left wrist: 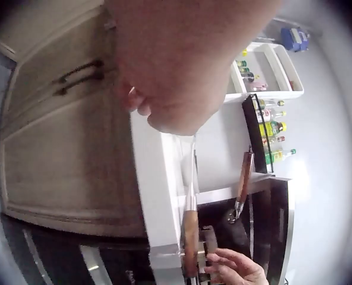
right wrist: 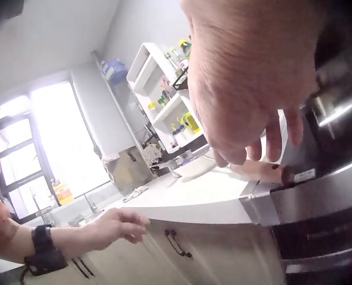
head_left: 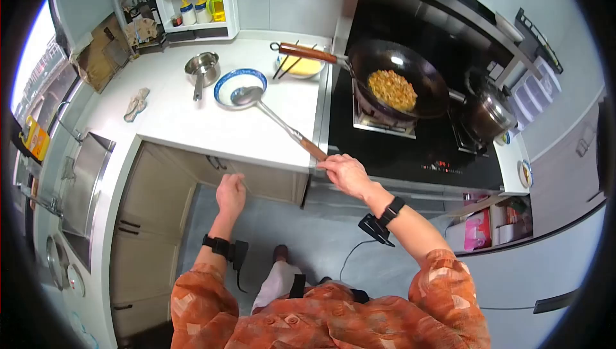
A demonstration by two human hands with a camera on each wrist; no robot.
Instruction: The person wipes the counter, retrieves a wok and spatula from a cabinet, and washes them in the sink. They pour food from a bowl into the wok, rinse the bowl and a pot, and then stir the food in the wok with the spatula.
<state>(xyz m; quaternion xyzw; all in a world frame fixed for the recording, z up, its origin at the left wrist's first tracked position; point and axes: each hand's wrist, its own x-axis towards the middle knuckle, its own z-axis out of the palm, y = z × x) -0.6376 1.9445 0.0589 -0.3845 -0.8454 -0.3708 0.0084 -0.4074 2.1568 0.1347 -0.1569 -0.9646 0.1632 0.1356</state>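
Observation:
A ladle (head_left: 277, 118) with a wooden handle lies across the white counter, its bowl end in a blue-rimmed plate (head_left: 221, 87). My right hand (head_left: 346, 174) is at the handle's end, by the counter's front edge; whether it touches the wood is unclear. In the left wrist view, the fingers of that hand (left wrist: 238, 268) are spread beside the wooden handle (left wrist: 191, 240). The right wrist view shows them hanging loosely, not wrapped round the handle (right wrist: 262, 172). My left hand (head_left: 231, 193) hangs in front of the cabinets, fingers loosely bent, holding nothing.
A black wok (head_left: 431, 86) with chopped food (head_left: 393, 90) stands on the stove, its handle reaching left over the counter. Behind it to the right is a lidded pot (head_left: 489, 115). A bowl of yellow liquid (head_left: 303, 66) with chopsticks, a small saucepan (head_left: 203, 66) and a cloth (head_left: 136, 105) are on the counter.

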